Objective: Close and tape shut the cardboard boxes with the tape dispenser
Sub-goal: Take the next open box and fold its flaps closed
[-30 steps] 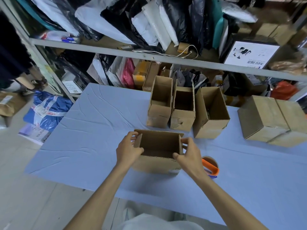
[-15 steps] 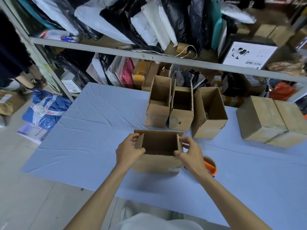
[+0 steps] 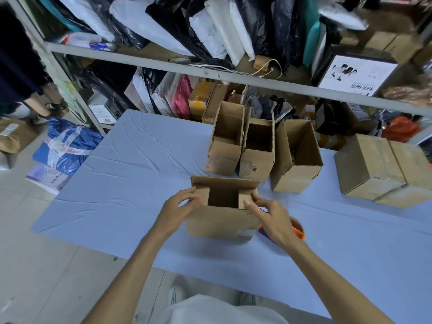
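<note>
Open box [image 3: 222, 223], long axis seemingly crosswise

Person as seen by the head camera. Left hand [image 3: 177, 206] and right hand [image 3: 272, 218]: bare, with slim fingers. Left forearm [image 3: 131, 272] and right forearm [image 3: 327, 274]: bare for the whole length in view, long and slender. Garment [image 3: 210, 311]: white or very pale smooth cloth at bottom centre. Shoes [image 3: 176, 295]: two pale toe caps, blurred.
</note>
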